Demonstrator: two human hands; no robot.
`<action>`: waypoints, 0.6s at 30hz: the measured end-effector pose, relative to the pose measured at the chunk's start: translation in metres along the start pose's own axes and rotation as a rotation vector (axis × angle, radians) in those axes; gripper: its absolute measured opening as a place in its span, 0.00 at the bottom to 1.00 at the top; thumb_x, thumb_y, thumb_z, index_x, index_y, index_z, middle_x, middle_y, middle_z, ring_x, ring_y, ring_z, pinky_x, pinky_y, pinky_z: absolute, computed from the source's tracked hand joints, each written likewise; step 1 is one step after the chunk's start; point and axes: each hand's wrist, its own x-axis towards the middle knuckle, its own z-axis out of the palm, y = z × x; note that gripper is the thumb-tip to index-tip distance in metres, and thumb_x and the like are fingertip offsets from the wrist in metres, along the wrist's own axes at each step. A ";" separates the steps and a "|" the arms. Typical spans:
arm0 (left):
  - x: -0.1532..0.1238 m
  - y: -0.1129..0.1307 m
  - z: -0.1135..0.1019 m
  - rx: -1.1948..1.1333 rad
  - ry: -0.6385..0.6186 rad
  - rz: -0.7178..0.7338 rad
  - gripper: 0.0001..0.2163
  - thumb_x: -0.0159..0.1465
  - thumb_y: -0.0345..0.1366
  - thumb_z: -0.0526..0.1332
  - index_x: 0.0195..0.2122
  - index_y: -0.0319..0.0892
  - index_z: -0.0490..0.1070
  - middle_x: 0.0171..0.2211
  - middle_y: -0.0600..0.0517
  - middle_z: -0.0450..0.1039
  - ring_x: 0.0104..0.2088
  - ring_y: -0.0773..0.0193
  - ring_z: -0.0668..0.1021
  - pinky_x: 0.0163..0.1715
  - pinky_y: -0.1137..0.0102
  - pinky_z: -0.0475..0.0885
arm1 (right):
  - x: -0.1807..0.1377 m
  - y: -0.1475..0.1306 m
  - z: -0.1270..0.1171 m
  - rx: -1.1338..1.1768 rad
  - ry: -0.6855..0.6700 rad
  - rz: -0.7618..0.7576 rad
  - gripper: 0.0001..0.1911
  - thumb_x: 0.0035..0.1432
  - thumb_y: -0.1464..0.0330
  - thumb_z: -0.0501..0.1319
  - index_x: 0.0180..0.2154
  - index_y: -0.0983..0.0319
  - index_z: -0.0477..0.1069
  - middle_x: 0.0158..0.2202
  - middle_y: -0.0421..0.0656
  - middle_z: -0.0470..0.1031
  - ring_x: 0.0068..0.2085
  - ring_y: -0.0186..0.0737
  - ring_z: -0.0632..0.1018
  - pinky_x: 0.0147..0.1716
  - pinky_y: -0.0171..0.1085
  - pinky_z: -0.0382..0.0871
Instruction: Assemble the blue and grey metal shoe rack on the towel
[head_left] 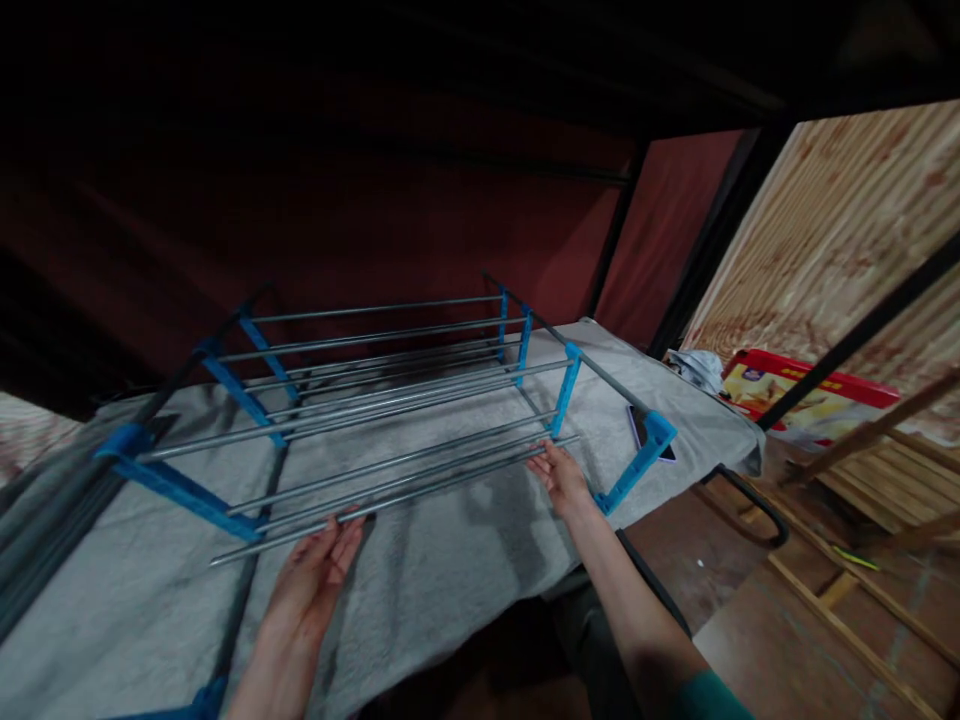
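Your left hand (311, 570) lies flat, fingers straight and unclenched, tips against the frontmost thin steel rod (420, 490). Your right hand (562, 478) meets its other end; grip cannot be told. The rod rests on a blue plastic bracket (180, 490) over nubby grey cloth (450, 570)

No legible text; print on red-yellow box (804, 398) too blurred to read

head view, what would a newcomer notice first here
The rack of grey rods on bright blue brackets, lying mid-frame on a grey cloth. Both hands reach its nearest rod: the left hand toward its left end, the right hand at its right end. A red box sits far right.
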 end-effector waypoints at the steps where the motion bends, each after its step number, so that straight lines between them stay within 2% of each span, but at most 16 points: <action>1: -0.004 -0.002 0.001 -0.008 -0.021 0.021 0.09 0.65 0.19 0.60 0.31 0.37 0.75 0.34 0.48 0.82 0.36 0.62 0.85 0.37 0.71 0.82 | -0.001 -0.002 -0.001 -0.003 0.020 0.012 0.08 0.58 0.65 0.71 0.32 0.59 0.73 0.30 0.40 0.82 0.32 0.36 0.81 0.36 0.35 0.81; 5: -0.020 -0.011 0.006 -0.011 -0.161 0.108 0.06 0.60 0.24 0.70 0.38 0.37 0.78 0.37 0.46 0.83 0.37 0.61 0.85 0.41 0.69 0.81 | 0.001 -0.004 -0.011 -0.017 0.113 0.048 0.04 0.63 0.71 0.64 0.33 0.61 0.73 0.31 0.41 0.80 0.31 0.33 0.81 0.35 0.32 0.82; 9: -0.023 -0.022 0.005 -0.010 -0.269 0.166 0.18 0.51 0.37 0.80 0.39 0.39 0.78 0.38 0.46 0.83 0.39 0.59 0.85 0.43 0.68 0.79 | 0.020 0.000 -0.028 -0.067 0.142 0.092 0.04 0.63 0.73 0.61 0.35 0.60 0.73 0.33 0.41 0.78 0.33 0.33 0.81 0.33 0.31 0.83; 11: -0.022 -0.026 0.004 -0.017 -0.294 0.178 0.21 0.49 0.42 0.81 0.39 0.39 0.78 0.37 0.47 0.83 0.40 0.59 0.84 0.43 0.67 0.78 | 0.031 0.001 -0.036 -0.101 0.137 0.111 0.06 0.63 0.75 0.59 0.35 0.60 0.73 0.35 0.42 0.78 0.35 0.33 0.82 0.34 0.30 0.83; 15: -0.023 -0.030 0.003 -0.020 -0.297 0.194 0.23 0.48 0.45 0.81 0.38 0.39 0.78 0.34 0.49 0.81 0.38 0.59 0.84 0.42 0.67 0.77 | 0.044 -0.001 -0.049 -0.119 0.180 0.130 0.10 0.60 0.78 0.57 0.33 0.60 0.73 0.38 0.44 0.78 0.36 0.33 0.82 0.34 0.29 0.82; 18: -0.024 -0.030 0.003 -0.016 -0.277 0.235 0.23 0.48 0.47 0.81 0.37 0.39 0.77 0.32 0.49 0.80 0.36 0.60 0.83 0.40 0.67 0.77 | 0.052 -0.005 -0.062 -0.097 0.228 0.143 0.15 0.57 0.81 0.54 0.34 0.59 0.74 0.46 0.46 0.78 0.37 0.32 0.83 0.34 0.29 0.82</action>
